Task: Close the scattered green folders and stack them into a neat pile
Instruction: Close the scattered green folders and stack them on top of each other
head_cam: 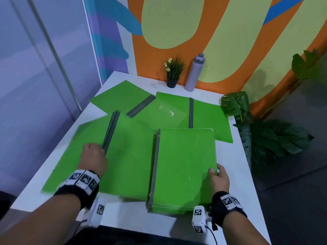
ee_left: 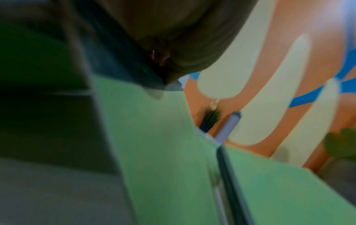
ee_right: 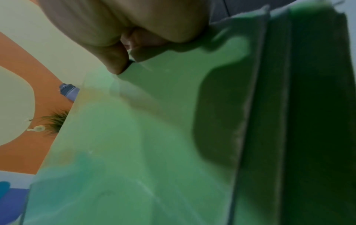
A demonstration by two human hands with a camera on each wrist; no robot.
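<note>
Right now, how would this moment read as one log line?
left hand: grips open folder spine | right hand: pinches closed pile edge | far folders: open

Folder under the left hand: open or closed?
Open. The folder lies spread flat, green covers on both sides of its grey spine, where the left hand grips.

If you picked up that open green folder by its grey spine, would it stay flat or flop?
The open folder would probably sag: its thin covers spread wide either side of the grey spine the left hand grips. It looks light, being thin sheet. Its glossy surface suggests it may slide easily across the white table.
</note>
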